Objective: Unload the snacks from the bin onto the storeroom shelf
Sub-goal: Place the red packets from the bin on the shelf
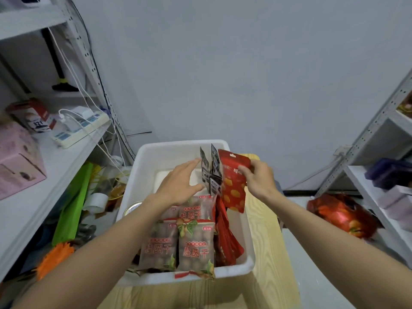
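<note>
The red snack pouch [234, 186] hangs above the far right part of the white bin [156, 150], lifted clear of the snacks below. The right hand [258, 177] grasps it by its upper right edge, fingers curled round the top. Just left of the pouch, also above the bin, a few small dark packets [211, 172] stand fanned upright against it; I cannot tell which hand holds them. The left hand [178, 181] hovers over the middle of the bin with fingers straight and spread, gripping nothing. Its fingertips and thumb reach the dark packets' edge, though contact is unclear.

Inside the bin, at its near end, lie stacked bags of brown dried fruit [195, 244], one hanging over the near rim. Along the bin's right wall more red pouches [225, 237] stand on edge. The bin's far end shows bare white floor.

The bin sits on a pale wood counter [267, 241], which shows along its right side and at its near end.

Left of the bin is a white shelf [44, 175] carrying a power strip [82, 128] with white cables and a pink box [17, 161]. Right of the bin stands a second metal shelf [367, 134], and between them — on the floor — lies a crumpled red-orange bag [341, 212].
</note>
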Available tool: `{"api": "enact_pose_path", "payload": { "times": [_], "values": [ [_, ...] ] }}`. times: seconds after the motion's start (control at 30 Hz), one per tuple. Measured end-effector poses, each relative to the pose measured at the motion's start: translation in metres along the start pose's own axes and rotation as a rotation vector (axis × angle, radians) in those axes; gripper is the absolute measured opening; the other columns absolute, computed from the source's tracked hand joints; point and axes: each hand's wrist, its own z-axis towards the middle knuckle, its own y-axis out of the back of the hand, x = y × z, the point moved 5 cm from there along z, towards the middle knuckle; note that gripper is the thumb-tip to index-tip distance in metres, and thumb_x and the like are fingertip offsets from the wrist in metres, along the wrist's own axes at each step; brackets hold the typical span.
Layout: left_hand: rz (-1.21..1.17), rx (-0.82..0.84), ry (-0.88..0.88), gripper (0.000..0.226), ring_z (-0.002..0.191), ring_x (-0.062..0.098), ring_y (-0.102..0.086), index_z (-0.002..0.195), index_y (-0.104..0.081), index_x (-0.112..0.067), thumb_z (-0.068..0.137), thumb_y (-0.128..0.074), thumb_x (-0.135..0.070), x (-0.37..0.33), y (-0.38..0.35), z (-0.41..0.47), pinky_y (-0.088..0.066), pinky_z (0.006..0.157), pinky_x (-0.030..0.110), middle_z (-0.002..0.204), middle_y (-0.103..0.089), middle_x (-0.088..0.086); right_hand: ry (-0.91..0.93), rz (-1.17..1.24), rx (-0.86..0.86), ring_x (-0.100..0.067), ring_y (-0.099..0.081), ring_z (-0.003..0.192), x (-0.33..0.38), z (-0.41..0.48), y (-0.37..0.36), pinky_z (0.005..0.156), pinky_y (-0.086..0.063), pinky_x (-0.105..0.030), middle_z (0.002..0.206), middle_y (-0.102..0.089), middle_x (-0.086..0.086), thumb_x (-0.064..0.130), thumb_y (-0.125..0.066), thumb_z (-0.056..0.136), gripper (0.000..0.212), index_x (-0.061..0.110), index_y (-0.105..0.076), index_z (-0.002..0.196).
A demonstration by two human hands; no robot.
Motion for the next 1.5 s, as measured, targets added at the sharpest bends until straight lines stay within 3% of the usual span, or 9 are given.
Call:
{"api": "enact_pose_path", "payload": {
  "times": [0.2, 0.33, 0.5, 0.73, 0.87, 1.1, 1.23, 1.4, 1.5],
  "values": [
    [-0.447, 0.027, 0.078, 0.095, 0.145, 0.017, -0.031, 0.155, -0.02, -0.037, 0.08, -0.078, -0.041, -0.004, 0.0, 0.007, -0.03, 0.114, 0.036, 0.157, -0.035, -0.002, 0.098, 0.28, 0.036, -0.016, -0.069, 0.088, 0.045, 0.005, 0.016, 0.071, -0.06, -0.038, 0.096, -0.072, 0.001, 0.023, -0.059, 0.099, 0.011, 0.019, -0.068, 0.104],
    [-0.723, 0.025, 0.069, 0.107, 0.132, 0.018, -0.049, 0.154, -0.022, -0.036, 0.071, -0.088, -0.026, -0.006, -0.004, 0.011, -0.044, 0.094, 0.019, 0.139, -0.052, 0.001, 0.132, 0.448, 0.108, -0.007, -0.067, 0.078, 0.068, 0.001, 0.012, 0.06, -0.057, -0.024, 0.091, -0.07, 0.002, 0.016, -0.057, 0.1, 0.01, 0.019, -0.066, 0.103],
    [-0.862, -0.091, 0.064, 0.102, 0.111, 0.022, -0.065, 0.144, -0.038, -0.039, 0.059, -0.094, -0.025, 0.004, 0.001, 0.008, -0.058, 0.09, 0.043, 0.126, -0.063, 0.005, 0.102, 0.54, 0.118, -0.004, -0.07, 0.08, 0.074, 0.005, 0.006, 0.058, -0.055, -0.022, 0.095, -0.072, 0.002, 0.015, -0.058, 0.1, 0.015, 0.015, -0.065, 0.113],
    [-0.942, -0.142, 0.092, 0.099, 0.104, 0.023, -0.07, 0.143, -0.04, -0.034, 0.058, -0.091, -0.026, 0.016, 0.002, 0.0, -0.061, 0.082, 0.044, 0.124, -0.064, 0.01, 0.01, 0.596, 0.184, -0.015, -0.073, 0.092, 0.067, 0.014, 0.001, 0.068, -0.059, -0.028, 0.103, -0.074, -0.007, 0.014, -0.076, 0.086, 0.033, 0.012, -0.063, 0.116],
    [-0.95, -0.217, 0.154, 0.089, 0.104, 0.023, -0.068, 0.135, -0.042, -0.042, 0.064, -0.091, -0.019, 0.029, 0.001, -0.008, -0.062, 0.078, 0.042, 0.124, -0.062, 0.005, -0.065, 0.501, 0.216, -0.019, -0.072, 0.098, 0.039, 0.016, -0.001, 0.08, -0.06, -0.032, 0.114, -0.07, -0.007, 0.005, -0.083, 0.076, 0.058, 0.01, -0.058, 0.128],
    [-0.994, -0.283, 0.239, 0.092, 0.11, 0.022, -0.065, 0.138, -0.041, -0.04, 0.063, -0.09, -0.019, 0.048, -0.01, -0.019, -0.06, 0.084, 0.045, 0.128, -0.058, 0.003, -0.239, 0.067, 0.45, -0.023, -0.068, 0.099, -0.029, -0.006, -0.039, 0.078, -0.06, -0.032, 0.12, -0.064, -0.01, 0.015, -0.085, 0.077, 0.061, 0.006, -0.057, 0.13],
    [-0.985, -0.276, 0.254, 0.095, 0.114, 0.02, -0.062, 0.138, -0.04, -0.043, 0.059, -0.091, -0.028, 0.05, -0.015, -0.022, -0.061, 0.081, 0.041, 0.131, -0.055, 0.002, -0.249, -0.081, 0.504, -0.022, -0.066, 0.087, -0.046, -0.025, -0.062, 0.062, -0.056, -0.027, 0.106, -0.065, -0.011, 0.018, -0.082, 0.08, 0.049, 0.004, -0.06, 0.121],
    [-1.012, -0.279, 0.253, 0.091, 0.1, 0.01, -0.065, 0.141, -0.039, -0.036, 0.069, -0.088, -0.011, 0.048, -0.017, -0.024, -0.057, 0.062, 0.022, 0.117, -0.058, -0.007, -0.254, -0.13, 0.444, -0.028, -0.067, 0.073, -0.049, -0.032, -0.075, 0.071, -0.061, -0.043, 0.093, -0.071, -0.021, 0.016, -0.063, 0.085, 0.025, -0.003, -0.069, 0.101],
    [-1.009, -0.297, 0.267, 0.09, 0.102, 0.011, -0.064, 0.141, -0.039, -0.037, 0.069, -0.088, -0.017, 0.048, -0.019, -0.026, -0.058, 0.065, 0.023, 0.122, -0.056, -0.005, -0.188, -0.208, 0.377, -0.028, -0.063, 0.08, -0.044, -0.034, -0.078, 0.069, -0.049, -0.032, 0.089, -0.07, -0.015, 0.016, -0.055, 0.09, 0.026, -0.002, -0.069, 0.102]
  ]
}}
